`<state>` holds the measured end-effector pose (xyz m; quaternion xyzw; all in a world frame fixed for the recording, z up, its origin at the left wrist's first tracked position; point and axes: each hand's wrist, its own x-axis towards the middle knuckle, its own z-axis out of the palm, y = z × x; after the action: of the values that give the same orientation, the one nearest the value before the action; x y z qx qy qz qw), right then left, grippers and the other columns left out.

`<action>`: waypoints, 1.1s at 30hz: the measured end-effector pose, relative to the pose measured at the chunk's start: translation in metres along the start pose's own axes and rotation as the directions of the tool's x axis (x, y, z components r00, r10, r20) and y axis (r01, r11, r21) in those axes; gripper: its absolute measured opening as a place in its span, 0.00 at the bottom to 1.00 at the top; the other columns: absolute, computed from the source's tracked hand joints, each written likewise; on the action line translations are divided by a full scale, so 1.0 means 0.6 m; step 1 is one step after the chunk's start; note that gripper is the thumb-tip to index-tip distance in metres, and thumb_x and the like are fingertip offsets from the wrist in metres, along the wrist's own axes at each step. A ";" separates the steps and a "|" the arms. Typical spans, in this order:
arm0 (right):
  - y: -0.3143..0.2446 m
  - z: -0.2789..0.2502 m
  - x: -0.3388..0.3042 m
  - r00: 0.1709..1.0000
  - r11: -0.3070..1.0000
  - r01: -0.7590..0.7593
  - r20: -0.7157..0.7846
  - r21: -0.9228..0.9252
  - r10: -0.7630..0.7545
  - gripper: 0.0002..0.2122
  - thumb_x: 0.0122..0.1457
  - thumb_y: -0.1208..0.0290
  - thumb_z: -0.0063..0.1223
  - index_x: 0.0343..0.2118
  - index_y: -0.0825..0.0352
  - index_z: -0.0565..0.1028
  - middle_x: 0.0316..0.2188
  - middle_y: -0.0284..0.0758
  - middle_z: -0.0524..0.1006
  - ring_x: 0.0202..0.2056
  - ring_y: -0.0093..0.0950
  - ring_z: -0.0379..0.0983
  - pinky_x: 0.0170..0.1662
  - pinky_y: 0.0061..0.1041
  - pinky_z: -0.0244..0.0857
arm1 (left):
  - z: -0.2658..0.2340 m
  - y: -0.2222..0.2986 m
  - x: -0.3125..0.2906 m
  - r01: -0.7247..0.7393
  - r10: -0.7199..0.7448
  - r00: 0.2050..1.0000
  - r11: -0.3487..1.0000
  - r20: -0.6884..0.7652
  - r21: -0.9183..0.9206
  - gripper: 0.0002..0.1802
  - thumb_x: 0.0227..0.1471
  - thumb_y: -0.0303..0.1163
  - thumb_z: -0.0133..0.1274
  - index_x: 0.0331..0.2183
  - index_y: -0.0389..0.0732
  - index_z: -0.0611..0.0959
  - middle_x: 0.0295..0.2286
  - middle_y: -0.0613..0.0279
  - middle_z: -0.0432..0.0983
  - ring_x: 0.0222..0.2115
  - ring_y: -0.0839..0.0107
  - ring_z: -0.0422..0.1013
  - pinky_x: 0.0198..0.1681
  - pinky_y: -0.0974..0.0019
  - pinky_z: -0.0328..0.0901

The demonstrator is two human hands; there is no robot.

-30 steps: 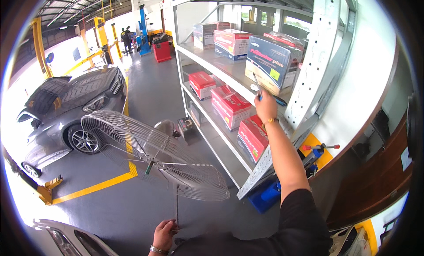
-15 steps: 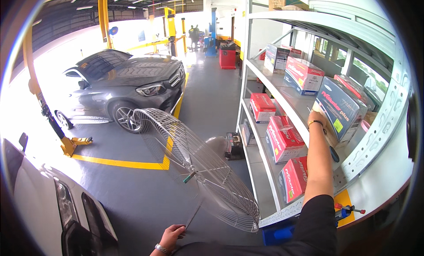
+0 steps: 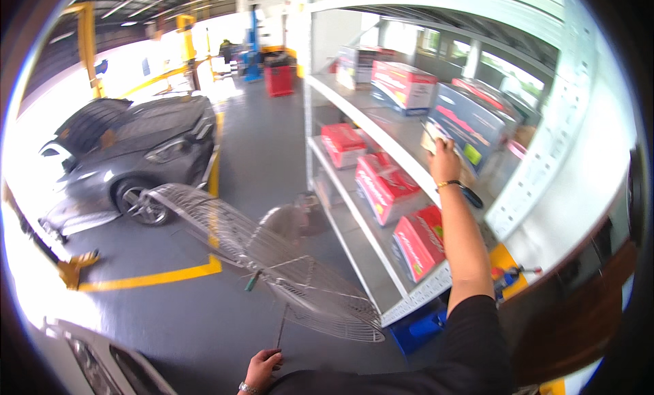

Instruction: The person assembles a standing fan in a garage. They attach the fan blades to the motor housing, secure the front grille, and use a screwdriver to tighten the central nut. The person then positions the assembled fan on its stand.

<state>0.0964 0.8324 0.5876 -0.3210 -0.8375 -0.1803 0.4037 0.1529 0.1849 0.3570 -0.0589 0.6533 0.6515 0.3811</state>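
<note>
Near the lower edge, my left hand [image 3: 262, 369] is closed round the lower end of a thin dark rod [image 3: 281, 327]. Its upper end reaches toward a large wire fan cage [image 3: 320, 286], tilted in front of me, with a small green piece [image 3: 253, 281] near its middle. My right arm stretches to the shelf rack, where my right hand [image 3: 444, 162] has its fingers bent over a pale cream thing [image 3: 429, 141], blurred and partly hidden. Against that hand stands a dark blue box [image 3: 470, 122]. A dark rounded handle [image 3: 471, 196] lies below the wrist.
The metal rack [image 3: 368, 112] carries several red and white boxes [image 3: 387, 187]. A grey car [image 3: 136, 153] stands left, beyond a yellow floor line [image 3: 150, 278]. Another car [image 3: 102, 361] is at lower left. A red cabinet [image 3: 278, 80] stands farther back, a blue container [image 3: 419, 333] under the rack.
My view has turned right, so the rack, cage and cars sit farther left. My right hand stays at the dark blue box, and my left hand keeps hold of the rod.
</note>
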 end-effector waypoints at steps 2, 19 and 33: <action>-0.025 -0.068 -0.017 0.985 0.965 -0.029 -0.157 0.260 0.072 0.19 0.52 0.63 0.61 0.43 0.64 0.69 0.37 0.47 0.70 0.36 0.48 0.74 0.36 0.41 0.71 | -0.007 0.000 0.011 0.065 -0.064 0.997 0.997 0.031 -0.047 0.14 0.57 0.30 0.51 0.43 0.32 0.77 0.32 0.59 0.77 0.31 0.71 0.73 0.36 0.68 0.68; -0.467 -0.502 -0.628 0.994 -0.042 -0.086 0.088 0.995 0.068 0.29 0.64 0.59 0.45 0.60 0.70 0.50 0.21 0.46 0.73 0.17 0.30 0.69 0.21 0.28 0.68 | -0.097 0.145 0.186 -0.096 -0.061 0.690 0.980 0.722 0.175 0.23 0.61 0.39 0.47 0.51 0.32 0.73 0.41 0.55 0.75 0.41 0.67 0.71 0.45 0.64 0.64; -0.730 -0.355 -0.661 0.394 -0.571 -0.737 0.916 0.362 0.071 0.25 0.68 0.66 0.34 0.67 0.59 0.49 0.33 0.33 0.72 0.23 0.24 0.69 0.21 0.23 0.65 | -0.044 0.222 0.231 0.142 -0.079 0.665 0.990 0.743 -0.021 0.31 0.61 0.32 0.42 0.63 0.38 0.55 0.34 0.59 0.72 0.34 0.67 0.71 0.32 0.66 0.70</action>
<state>0.1021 0.2381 0.3845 -0.2949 -0.4005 0.8150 0.2973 -0.0321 0.2384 0.3813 0.1558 0.4125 0.6199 0.6490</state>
